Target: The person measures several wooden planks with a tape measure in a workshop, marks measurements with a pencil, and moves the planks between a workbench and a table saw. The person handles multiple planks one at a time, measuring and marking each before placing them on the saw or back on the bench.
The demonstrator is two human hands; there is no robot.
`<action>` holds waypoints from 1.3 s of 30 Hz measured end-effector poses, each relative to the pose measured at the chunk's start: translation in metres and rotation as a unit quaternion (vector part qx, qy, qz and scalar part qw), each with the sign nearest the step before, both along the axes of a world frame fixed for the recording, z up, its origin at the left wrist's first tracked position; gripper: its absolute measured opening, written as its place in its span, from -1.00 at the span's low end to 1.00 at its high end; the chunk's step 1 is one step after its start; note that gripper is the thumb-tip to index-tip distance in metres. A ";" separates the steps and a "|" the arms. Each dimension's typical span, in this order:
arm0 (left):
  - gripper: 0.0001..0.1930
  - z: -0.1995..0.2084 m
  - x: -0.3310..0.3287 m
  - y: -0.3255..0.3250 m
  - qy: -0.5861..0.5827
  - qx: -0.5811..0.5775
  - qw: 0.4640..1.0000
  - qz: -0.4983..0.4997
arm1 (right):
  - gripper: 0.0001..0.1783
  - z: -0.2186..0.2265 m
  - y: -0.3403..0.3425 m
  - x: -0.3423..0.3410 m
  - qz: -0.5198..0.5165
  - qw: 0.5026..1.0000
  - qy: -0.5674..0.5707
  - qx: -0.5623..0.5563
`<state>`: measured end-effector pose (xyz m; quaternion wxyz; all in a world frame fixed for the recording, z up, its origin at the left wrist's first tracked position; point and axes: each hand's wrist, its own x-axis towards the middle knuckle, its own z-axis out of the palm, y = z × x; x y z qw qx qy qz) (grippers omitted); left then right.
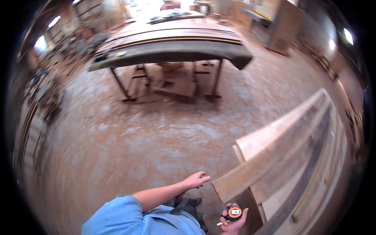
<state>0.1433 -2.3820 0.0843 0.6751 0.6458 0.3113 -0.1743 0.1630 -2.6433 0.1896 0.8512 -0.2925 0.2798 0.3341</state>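
In my right hand (234, 226) is a round black and orange tape measure (234, 213), held with the fingers wrapped about it. A short, pale stick (219, 224) pokes out between the fingers of that same hand; its kind is unclear. My left hand (197, 180) is stretched forward in the air, its fingers loosely bent and apart, with nothing visible in it. It is close to the near end of a brown wooden board (231, 183), apparently without touching it. That board lies on a stack of long planks (282, 196) at my right.
Ahead stands a trestle table with a dark cover (172, 53) and long boards (172, 34) on top. A cardboard box (178, 87) sits beneath it. Cluttered scrap (49, 94) lines the left side. A tall wooden panel (286, 29) stands at the far right.
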 end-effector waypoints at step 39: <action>-0.70 0.064 -0.451 0.278 -0.250 -0.324 0.746 0.526 | -0.62 0.001 0.578 -0.267 0.543 0.836 -0.053 0.057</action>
